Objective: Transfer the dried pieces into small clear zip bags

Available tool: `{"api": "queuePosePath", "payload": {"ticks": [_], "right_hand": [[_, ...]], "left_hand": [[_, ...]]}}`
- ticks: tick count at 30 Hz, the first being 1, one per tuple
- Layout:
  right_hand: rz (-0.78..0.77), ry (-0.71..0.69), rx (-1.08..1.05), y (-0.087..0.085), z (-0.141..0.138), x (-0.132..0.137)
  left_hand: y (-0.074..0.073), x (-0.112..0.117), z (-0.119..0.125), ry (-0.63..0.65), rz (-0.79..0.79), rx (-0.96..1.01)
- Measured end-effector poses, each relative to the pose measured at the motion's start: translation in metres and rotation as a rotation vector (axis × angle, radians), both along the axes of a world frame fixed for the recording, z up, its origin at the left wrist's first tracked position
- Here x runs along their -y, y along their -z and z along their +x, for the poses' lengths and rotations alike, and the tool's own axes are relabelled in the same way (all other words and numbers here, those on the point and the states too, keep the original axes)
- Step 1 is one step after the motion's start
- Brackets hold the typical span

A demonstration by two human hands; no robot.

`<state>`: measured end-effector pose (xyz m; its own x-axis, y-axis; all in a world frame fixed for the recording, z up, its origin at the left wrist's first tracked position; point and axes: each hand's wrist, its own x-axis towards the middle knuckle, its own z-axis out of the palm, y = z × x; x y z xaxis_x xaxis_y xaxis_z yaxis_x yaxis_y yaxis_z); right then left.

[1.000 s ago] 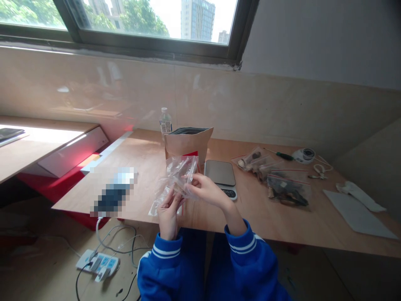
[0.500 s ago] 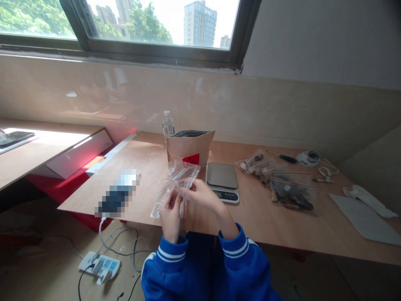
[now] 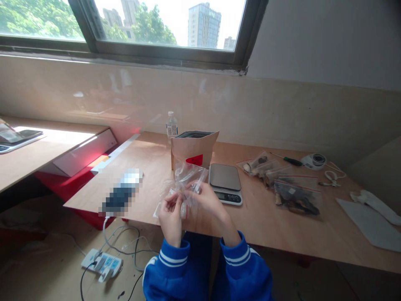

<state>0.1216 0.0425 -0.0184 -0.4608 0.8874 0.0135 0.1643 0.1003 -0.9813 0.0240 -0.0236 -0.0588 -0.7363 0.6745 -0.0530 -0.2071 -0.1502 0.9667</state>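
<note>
Both of my hands pinch a clear plastic bag (image 3: pixel 188 172) just above the table's front edge. My left hand (image 3: pixel 171 215) has its thumb and fingers closed on the near part of the plastic. My right hand (image 3: pixel 205 198) grips the bag from the other side, its fingers partly covered by the crinkled film. Under the hands lies more clear plastic with a red edge, mostly hidden. Behind the bag stands an open brown paper pouch (image 3: pixel 192 147) with a red label. A kitchen scale (image 3: pixel 224 177) sits just right of my right hand.
At the right lie zip bags of brownish pieces (image 3: pixel 266 167), a zip bag of dark items (image 3: pixel 297 198), a screwdriver (image 3: pixel 291 160), a white dome camera (image 3: pixel 313 161) and a grey sheet (image 3: pixel 369 223). A water bottle (image 3: pixel 172 125) stands behind the pouch. A power strip (image 3: pixel 102 264) lies below left.
My right hand has shifted slightly away from my left, and the plastic between them is spread wider. The whole view has moved a little, so things sit further right.
</note>
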Motion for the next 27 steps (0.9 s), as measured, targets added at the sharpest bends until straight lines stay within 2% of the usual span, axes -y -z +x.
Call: {"api": "queuePosePath", "payload": {"ticks": [4, 7, 11, 15, 22, 25, 27], "right_hand": [[-0.070, 0.012, -0.059, 0.006, -0.002, -0.003], [-0.141, -0.040, -0.142, 0.007, -0.002, -0.003], [-0.219, -0.041, -0.159, 0.000, 0.000, -0.003], [-0.180, -0.028, -0.137, -0.008, 0.003, -0.004], [-0.192, 0.141, -0.218, -0.001, 0.017, -0.011], [-0.137, 0.204, -0.237, -0.013, 0.032, -0.019], [-0.026, 0.250, -0.224, -0.034, 0.040, -0.028]], "left_hand": [[0.001, -0.002, -0.001, -0.003, 0.004, 0.000], [0.001, -0.003, 0.000, -0.019, -0.005, -0.022], [0.000, -0.003, 0.002, 0.000, -0.021, -0.056], [0.004, -0.003, 0.000, 0.047, -0.027, -0.080], [0.013, -0.004, -0.010, 0.051, -0.011, -0.031], [0.012, -0.001, -0.019, 0.024, -0.023, -0.023], [0.011, 0.002, -0.027, 0.019, -0.053, -0.047]]}}
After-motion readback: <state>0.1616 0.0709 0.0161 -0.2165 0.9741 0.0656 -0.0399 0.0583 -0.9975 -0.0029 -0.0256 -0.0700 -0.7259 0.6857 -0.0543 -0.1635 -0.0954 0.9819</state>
